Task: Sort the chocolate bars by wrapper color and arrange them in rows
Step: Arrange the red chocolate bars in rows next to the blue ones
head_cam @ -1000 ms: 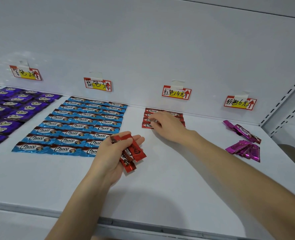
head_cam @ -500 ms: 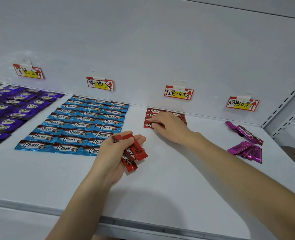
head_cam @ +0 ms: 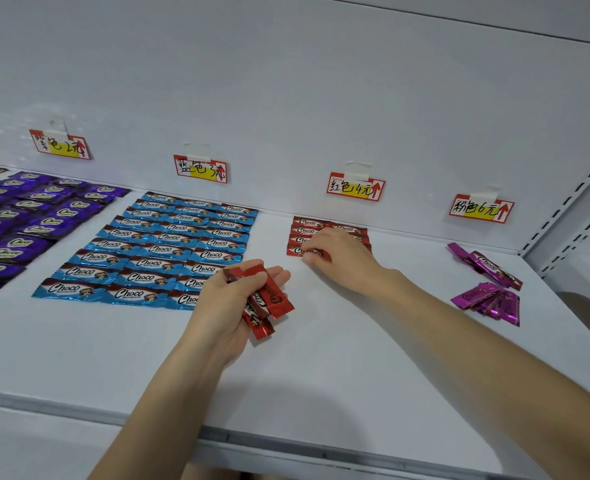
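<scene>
Left hand (head_cam: 231, 306), near centre: fingers and thumb wrapped round bunch of red bars (head_cam: 267, 303), ends poking out at 5 o'clock. Right hand (head_cam: 338, 258), at 1 o'clock from it: fingers bent, tips on front bar of red rows (head_cam: 307, 223); pinching or only pressing, cannot tell. Blue block (head_cam: 155, 251) at 10 o'clock. Pink heap (head_cam: 487, 296) at 3 o'clock, unsorted. Risks: loose bunch fans, bar slips onto shelf (head_cam: 321, 368); right wrist drags across laid rows, skews them.
</scene>
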Demonstrator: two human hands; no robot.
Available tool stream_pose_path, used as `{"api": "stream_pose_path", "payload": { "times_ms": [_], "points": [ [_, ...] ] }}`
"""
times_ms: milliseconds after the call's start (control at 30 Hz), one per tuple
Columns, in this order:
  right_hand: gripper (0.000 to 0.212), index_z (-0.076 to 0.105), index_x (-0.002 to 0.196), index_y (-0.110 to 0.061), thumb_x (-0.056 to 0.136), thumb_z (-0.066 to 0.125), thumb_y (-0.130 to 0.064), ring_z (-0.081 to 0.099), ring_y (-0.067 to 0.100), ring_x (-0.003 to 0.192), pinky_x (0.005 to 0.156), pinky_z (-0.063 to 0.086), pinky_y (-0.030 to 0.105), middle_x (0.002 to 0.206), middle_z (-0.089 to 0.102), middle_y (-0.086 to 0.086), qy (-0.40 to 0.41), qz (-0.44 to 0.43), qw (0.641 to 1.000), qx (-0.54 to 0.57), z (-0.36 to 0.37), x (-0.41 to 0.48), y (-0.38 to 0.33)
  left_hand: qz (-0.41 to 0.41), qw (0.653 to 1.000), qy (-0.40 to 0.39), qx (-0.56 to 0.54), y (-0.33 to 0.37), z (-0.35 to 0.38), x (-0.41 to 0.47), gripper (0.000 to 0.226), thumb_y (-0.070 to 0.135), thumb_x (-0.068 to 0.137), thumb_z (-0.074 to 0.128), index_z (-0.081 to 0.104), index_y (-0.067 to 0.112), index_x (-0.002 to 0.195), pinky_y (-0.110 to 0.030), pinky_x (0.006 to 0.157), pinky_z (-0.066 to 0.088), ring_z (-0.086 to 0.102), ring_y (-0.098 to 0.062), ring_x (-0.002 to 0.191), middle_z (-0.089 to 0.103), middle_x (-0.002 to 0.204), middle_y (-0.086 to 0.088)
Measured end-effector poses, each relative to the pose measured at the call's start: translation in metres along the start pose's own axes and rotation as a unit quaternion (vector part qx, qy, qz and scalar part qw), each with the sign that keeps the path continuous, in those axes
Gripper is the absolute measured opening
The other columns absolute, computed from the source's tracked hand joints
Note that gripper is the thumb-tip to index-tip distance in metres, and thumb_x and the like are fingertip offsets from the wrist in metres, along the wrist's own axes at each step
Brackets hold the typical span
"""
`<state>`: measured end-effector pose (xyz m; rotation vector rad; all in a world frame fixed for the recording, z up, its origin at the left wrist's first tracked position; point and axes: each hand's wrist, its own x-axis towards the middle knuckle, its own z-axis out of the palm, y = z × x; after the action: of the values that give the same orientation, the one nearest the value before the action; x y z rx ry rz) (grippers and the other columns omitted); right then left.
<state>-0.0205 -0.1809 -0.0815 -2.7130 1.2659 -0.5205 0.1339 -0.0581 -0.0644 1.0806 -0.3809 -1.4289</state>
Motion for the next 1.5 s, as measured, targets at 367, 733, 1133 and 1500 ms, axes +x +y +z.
{"api": "stream_pose_path", "payload": {
  "times_ms": [367, 733, 1133, 1500],
  "points": [
    [0.011, 0.064, 0.074, -0.020, 0.081, 0.068, -0.011, 0.059, 0.004, 0.061, 0.060, 0.047, 0.016, 0.065, 0.065, -0.006, -0.004, 0.078, 0.907, 0.414, -0.055, -0.060, -0.079, 0.117, 0.988, -0.063, -0.077, -0.001, 0.022, -0.026, 0.019, 0.007, 0.094, 0.048, 0.060, 0.016, 0.105, -0.028, 0.067, 0.058, 0.070, -0.015, 0.090, 0.072, 0.099, -0.003],
    [0.012, 0.073, 0.086, -0.009, 0.081, 0.063, -0.014, 0.061, 0.021, 0.080, 0.064, 0.051, 0.031, 0.088, 0.068, 0.004, 0.264, -0.164, 0.950, -0.037, -0.049, -0.082, -0.038, 0.089, 0.995, -0.045, 0.026, -0.007, 0.022, -0.038, 0.011, 0.004, 0.088, 0.057, 0.065, 0.008, 0.095, -0.029, 0.065, 0.059, 0.073, -0.020, 0.076, 0.074, 0.083, -0.010],
    [0.015, 0.064, 0.086, -0.019, 0.081, 0.065, -0.005, 0.060, 0.003, 0.063, 0.059, 0.048, 0.016, 0.064, 0.066, -0.009, 0.126, 0.152, 0.854, 0.481, -0.071, -0.084, -0.062, 0.103, 0.992, -0.057, 0.046, -0.012, 0.026, -0.042, 0.011, 0.002, 0.086, 0.058, 0.063, 0.009, 0.094, -0.028, 0.064, 0.059, 0.073, -0.020, 0.077, 0.074, 0.083, -0.009],
    [0.010, 0.068, 0.081, -0.015, 0.084, 0.063, -0.007, 0.055, 0.004, 0.056, 0.053, 0.046, 0.017, 0.061, 0.064, -0.009, 0.002, 0.159, 0.882, 0.444, -0.085, -0.075, -0.044, 0.081, 0.971, -0.090, 0.208, -0.009, 0.025, -0.039, 0.016, 0.021, 0.089, 0.058, 0.066, 0.008, 0.095, -0.019, 0.048, 0.049, 0.059, -0.008, 0.051, 0.072, 0.071, -0.004]
  ]
}}
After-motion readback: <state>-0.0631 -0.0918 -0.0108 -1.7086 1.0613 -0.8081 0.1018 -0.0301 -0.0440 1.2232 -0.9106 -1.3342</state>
